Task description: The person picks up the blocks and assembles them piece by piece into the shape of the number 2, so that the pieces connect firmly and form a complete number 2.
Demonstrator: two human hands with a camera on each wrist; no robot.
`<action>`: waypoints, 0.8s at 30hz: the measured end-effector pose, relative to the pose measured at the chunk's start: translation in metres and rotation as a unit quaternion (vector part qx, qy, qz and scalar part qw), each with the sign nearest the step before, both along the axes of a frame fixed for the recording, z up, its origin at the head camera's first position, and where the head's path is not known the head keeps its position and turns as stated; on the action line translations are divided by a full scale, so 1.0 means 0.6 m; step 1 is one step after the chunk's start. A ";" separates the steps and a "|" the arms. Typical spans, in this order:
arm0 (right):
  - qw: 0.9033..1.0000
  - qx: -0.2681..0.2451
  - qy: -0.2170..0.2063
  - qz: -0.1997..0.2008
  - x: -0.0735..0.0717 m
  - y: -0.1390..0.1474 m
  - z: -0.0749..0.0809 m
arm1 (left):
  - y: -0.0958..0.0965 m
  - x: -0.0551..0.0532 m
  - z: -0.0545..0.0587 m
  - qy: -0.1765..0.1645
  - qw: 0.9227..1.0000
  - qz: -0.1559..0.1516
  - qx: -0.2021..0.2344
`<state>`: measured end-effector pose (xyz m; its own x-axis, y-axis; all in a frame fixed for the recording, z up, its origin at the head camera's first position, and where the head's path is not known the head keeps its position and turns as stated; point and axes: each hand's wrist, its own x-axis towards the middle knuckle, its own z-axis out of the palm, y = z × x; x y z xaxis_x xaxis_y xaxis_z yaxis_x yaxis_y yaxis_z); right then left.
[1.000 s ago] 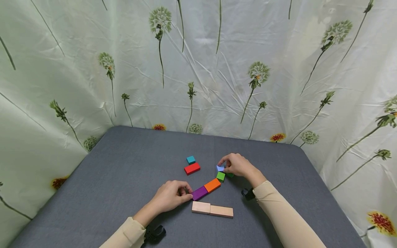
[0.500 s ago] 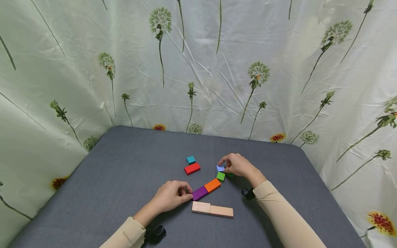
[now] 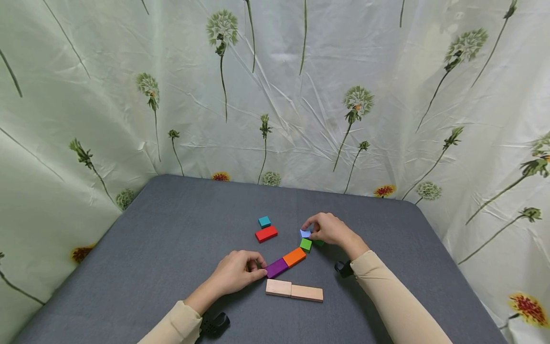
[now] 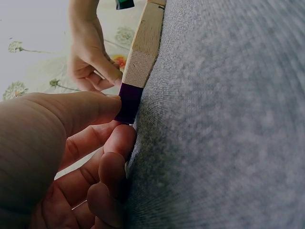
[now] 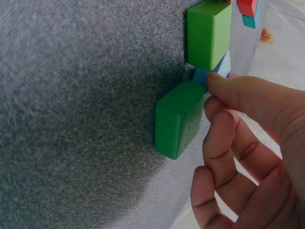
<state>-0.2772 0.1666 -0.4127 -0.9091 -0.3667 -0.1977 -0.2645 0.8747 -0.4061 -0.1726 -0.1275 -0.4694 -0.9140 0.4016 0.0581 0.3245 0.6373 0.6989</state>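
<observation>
Left hand (image 3: 240, 271), fingers curled, pinches one end of a flat purple oblong block (image 3: 277, 268); orange oblong block (image 3: 294, 257) abuts it on grey cloth-covered worktop (image 3: 202, 215). Right hand (image 3: 333, 230), likewise curled, pinches a light-blue block (image 3: 305, 234).

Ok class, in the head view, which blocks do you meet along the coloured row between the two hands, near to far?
Purple block, orange block, light green block, light blue block. The half-hidden dark green block is left out.
</observation>
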 end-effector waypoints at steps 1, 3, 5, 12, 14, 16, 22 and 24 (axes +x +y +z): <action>1.000 0.000 -0.001 0.000 0.000 0.000 0.000 | 0.000 0.000 0.000 0.000 1.000 0.000 0.000; 1.000 0.000 -0.002 0.001 0.000 0.000 0.001 | 0.000 0.000 0.000 0.000 1.000 0.000 0.000; 1.000 0.000 -0.003 0.002 -0.001 0.000 0.001 | 0.000 0.000 0.000 -0.001 1.000 0.000 -0.001; 1.000 -0.001 -0.004 0.007 -0.002 0.002 0.000 | 0.000 0.000 0.000 -0.001 1.000 0.001 -0.001; 1.000 -0.002 -0.005 0.008 -0.003 0.002 -0.001 | 0.000 0.000 0.000 -0.001 1.000 0.001 -0.001; 1.000 -0.002 -0.006 0.009 -0.003 0.002 -0.002 | 0.000 0.000 0.000 -0.001 1.000 0.002 -0.002; 1.000 -0.001 -0.002 0.013 -0.003 0.003 -0.001 | 0.000 0.001 0.000 -0.002 1.000 0.002 -0.002; 1.000 0.000 -0.001 0.013 -0.004 0.003 -0.002 | 0.000 0.000 -0.001 -0.004 1.000 0.003 -0.002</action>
<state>-0.2795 0.1687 -0.4140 -0.8988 -0.3908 -0.1986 -0.2870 0.8671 -0.4072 -0.1724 -0.1273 -0.4702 -0.9165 0.3970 0.0500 0.3159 0.6414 0.6991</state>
